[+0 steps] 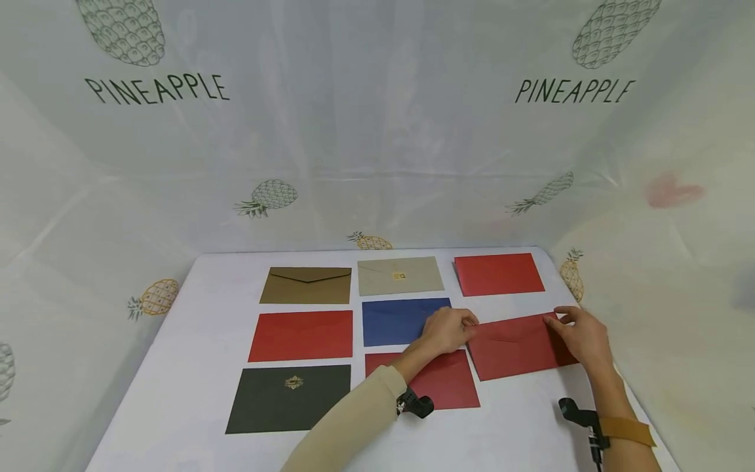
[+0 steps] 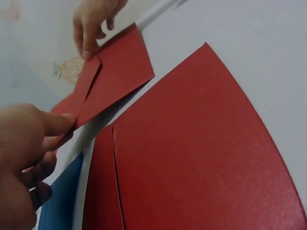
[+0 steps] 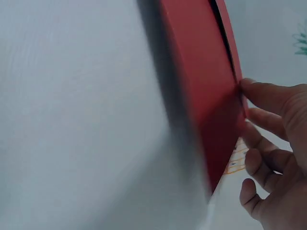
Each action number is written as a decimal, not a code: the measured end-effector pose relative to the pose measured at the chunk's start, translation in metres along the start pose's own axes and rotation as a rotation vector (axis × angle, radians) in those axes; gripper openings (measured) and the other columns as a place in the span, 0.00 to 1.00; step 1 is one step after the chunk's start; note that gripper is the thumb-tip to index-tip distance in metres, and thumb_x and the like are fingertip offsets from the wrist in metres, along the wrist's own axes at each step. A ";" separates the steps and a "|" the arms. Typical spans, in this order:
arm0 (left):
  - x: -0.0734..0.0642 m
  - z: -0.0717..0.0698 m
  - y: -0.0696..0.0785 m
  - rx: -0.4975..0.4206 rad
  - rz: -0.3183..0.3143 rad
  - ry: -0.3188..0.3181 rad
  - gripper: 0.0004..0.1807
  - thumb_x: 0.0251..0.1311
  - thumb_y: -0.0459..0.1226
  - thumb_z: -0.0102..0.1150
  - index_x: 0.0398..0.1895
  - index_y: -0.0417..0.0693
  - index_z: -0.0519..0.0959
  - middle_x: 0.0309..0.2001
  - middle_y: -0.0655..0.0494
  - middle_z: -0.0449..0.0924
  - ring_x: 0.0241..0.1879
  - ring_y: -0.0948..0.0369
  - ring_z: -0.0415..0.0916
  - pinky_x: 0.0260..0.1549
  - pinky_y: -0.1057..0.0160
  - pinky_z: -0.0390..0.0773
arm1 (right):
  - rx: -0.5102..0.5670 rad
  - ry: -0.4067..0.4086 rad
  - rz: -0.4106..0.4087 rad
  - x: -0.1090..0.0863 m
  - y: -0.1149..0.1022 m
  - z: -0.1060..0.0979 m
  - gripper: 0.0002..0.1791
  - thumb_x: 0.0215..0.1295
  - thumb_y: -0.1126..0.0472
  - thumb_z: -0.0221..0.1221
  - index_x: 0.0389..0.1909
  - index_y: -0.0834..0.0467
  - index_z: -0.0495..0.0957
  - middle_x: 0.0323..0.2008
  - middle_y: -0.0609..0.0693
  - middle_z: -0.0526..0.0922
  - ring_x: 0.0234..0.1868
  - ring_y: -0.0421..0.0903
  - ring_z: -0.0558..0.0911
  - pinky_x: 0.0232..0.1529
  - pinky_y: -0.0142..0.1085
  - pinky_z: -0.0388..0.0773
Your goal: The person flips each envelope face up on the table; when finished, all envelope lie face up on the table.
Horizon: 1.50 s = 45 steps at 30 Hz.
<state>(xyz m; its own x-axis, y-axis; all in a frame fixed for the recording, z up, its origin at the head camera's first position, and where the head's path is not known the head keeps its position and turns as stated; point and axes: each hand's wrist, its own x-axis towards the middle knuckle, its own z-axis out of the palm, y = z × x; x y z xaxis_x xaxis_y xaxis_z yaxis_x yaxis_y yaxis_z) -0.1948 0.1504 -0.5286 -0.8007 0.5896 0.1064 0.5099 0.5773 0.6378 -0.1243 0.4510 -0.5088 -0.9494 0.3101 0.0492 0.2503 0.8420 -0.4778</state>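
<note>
Both hands hold one red envelope [image 1: 513,344] at the right side of the table, tilted with its far edge raised. My left hand [image 1: 446,329] pinches its left end between thumb and fingers. At its upper right corner my right hand [image 1: 584,334] pinches it the same way. In the left wrist view the flap of the held envelope [image 2: 115,67] runs along its far edge. Below my left forearm lies another red envelope [image 1: 448,383], and a blue envelope [image 1: 395,321] lies partly behind my left hand.
Several more envelopes lie flat in rows on the white table [image 1: 183,367]: a brown one [image 1: 307,288], a grey one [image 1: 383,275], a bright red one [image 1: 498,274], a red one [image 1: 301,335] and a dark green one [image 1: 277,406]. A pineapple-print sheet [image 1: 366,144] hangs behind.
</note>
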 end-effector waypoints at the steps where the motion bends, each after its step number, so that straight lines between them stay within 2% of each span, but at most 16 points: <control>1: 0.001 0.001 0.001 -0.001 0.014 -0.027 0.12 0.63 0.44 0.68 0.50 0.61 0.85 0.38 0.70 0.86 0.32 0.78 0.76 0.26 0.77 0.70 | -0.002 -0.022 0.007 0.000 0.003 0.001 0.32 0.70 0.44 0.61 0.59 0.68 0.75 0.47 0.71 0.79 0.43 0.63 0.77 0.32 0.47 0.78; 4: 0.004 0.004 0.003 0.042 0.050 -0.052 0.14 0.62 0.43 0.70 0.51 0.58 0.86 0.39 0.67 0.86 0.33 0.77 0.76 0.28 0.78 0.69 | 0.002 -0.081 0.026 0.000 0.011 0.005 0.31 0.71 0.44 0.59 0.58 0.67 0.75 0.49 0.72 0.79 0.45 0.63 0.77 0.34 0.47 0.79; 8: 0.006 0.008 0.004 0.181 0.084 0.010 0.12 0.63 0.45 0.69 0.49 0.63 0.87 0.39 0.68 0.86 0.36 0.71 0.75 0.29 0.76 0.68 | 0.018 -0.119 0.059 -0.001 0.018 0.005 0.32 0.71 0.42 0.58 0.58 0.68 0.73 0.51 0.73 0.78 0.46 0.64 0.76 0.34 0.46 0.79; 13: 0.007 0.013 0.004 0.316 0.133 0.061 0.10 0.65 0.48 0.66 0.47 0.67 0.88 0.42 0.68 0.87 0.39 0.66 0.75 0.33 0.71 0.69 | 0.022 -0.123 0.077 0.000 0.024 0.008 0.33 0.72 0.41 0.57 0.59 0.68 0.72 0.51 0.73 0.77 0.47 0.65 0.75 0.36 0.47 0.78; 21: 0.007 0.018 0.004 0.431 0.173 0.066 0.11 0.65 0.51 0.65 0.48 0.70 0.87 0.44 0.70 0.85 0.41 0.65 0.76 0.37 0.66 0.75 | 0.005 -0.128 0.067 0.003 0.026 0.008 0.32 0.71 0.44 0.58 0.58 0.69 0.72 0.48 0.72 0.78 0.44 0.63 0.76 0.33 0.43 0.77; 26: 0.010 0.018 0.000 0.450 0.158 0.047 0.10 0.65 0.52 0.64 0.47 0.71 0.88 0.46 0.70 0.83 0.42 0.66 0.73 0.37 0.68 0.72 | 0.005 -0.198 0.056 0.008 0.019 0.000 0.32 0.71 0.43 0.58 0.58 0.68 0.70 0.48 0.72 0.78 0.45 0.63 0.76 0.35 0.43 0.77; 33: 0.013 0.018 -0.003 0.419 0.170 0.024 0.10 0.65 0.52 0.64 0.46 0.70 0.88 0.47 0.69 0.82 0.43 0.66 0.73 0.34 0.71 0.70 | 0.020 -0.273 0.082 0.013 0.021 -0.006 0.32 0.71 0.43 0.58 0.58 0.67 0.69 0.50 0.73 0.77 0.47 0.63 0.76 0.36 0.45 0.78; 37: 0.015 0.016 -0.004 0.376 0.184 0.005 0.10 0.67 0.52 0.62 0.46 0.69 0.88 0.47 0.68 0.82 0.44 0.67 0.73 0.37 0.71 0.71 | 0.014 -0.303 0.084 0.018 0.021 -0.011 0.34 0.72 0.41 0.56 0.60 0.68 0.68 0.53 0.75 0.75 0.49 0.66 0.76 0.38 0.50 0.79; 41: 0.020 0.008 -0.008 0.323 0.177 0.016 0.12 0.70 0.51 0.58 0.50 0.67 0.87 0.49 0.65 0.81 0.49 0.65 0.75 0.44 0.68 0.74 | 0.020 -0.275 0.110 0.029 0.017 -0.017 0.36 0.73 0.40 0.53 0.62 0.69 0.66 0.56 0.77 0.73 0.51 0.69 0.74 0.42 0.56 0.78; 45: 0.030 -0.004 -0.014 0.313 0.092 0.055 0.17 0.72 0.51 0.54 0.59 0.64 0.82 0.55 0.61 0.81 0.55 0.60 0.75 0.50 0.60 0.75 | 0.072 -0.216 0.087 0.049 0.007 -0.014 0.38 0.74 0.40 0.51 0.67 0.69 0.64 0.62 0.76 0.69 0.57 0.72 0.70 0.49 0.63 0.75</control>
<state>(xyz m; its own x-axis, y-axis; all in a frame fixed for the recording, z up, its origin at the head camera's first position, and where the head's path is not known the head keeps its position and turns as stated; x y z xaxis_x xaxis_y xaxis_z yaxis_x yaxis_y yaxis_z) -0.2271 0.1577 -0.5319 -0.7584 0.6206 0.1991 0.6458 0.6740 0.3588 -0.1667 0.4779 -0.4974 -0.9455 0.2719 -0.1794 0.3257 0.7804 -0.5337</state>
